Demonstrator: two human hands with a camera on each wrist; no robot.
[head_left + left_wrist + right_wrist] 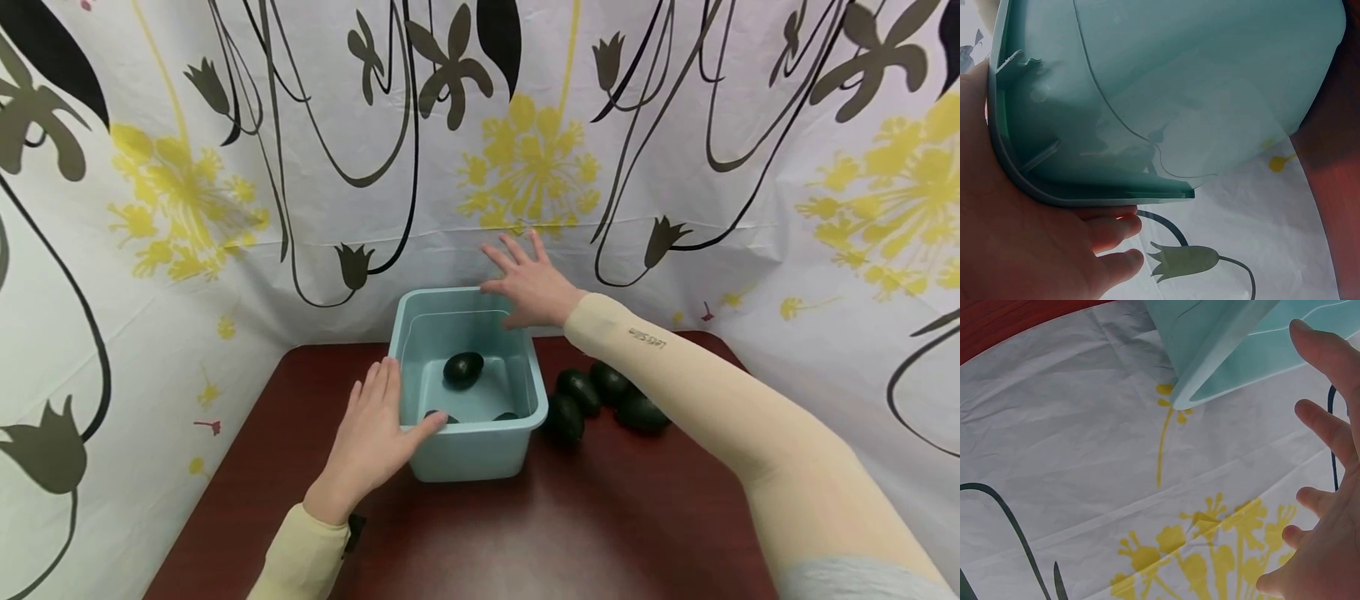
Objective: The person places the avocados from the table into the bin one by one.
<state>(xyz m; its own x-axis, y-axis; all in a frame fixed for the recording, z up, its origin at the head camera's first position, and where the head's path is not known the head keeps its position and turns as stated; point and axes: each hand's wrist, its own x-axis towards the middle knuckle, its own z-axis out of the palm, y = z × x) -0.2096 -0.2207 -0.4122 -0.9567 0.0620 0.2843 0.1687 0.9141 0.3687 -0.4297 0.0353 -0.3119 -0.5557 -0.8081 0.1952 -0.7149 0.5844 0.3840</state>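
Observation:
A light blue plastic bin [472, 454] stands on the table, with a dark avocado [462, 369] on its floor. Two more dark shapes show only partly behind its near wall. My left hand [375, 429] rests against the bin's near left corner, its fingers straight along the rim and the thumb lying over the near edge. Over the far right corner hovers my right hand [534, 287], fingers spread and nothing in it. In the right wrist view, its fingers are apart from the bin's rim [1222, 356].
Several dark avocados [566, 418] lie in a group on the table just right of the bin, partly behind the right forearm. The dark red table [615, 517] meets a white curtain [465, 208] with printed flowers at the back and sides.

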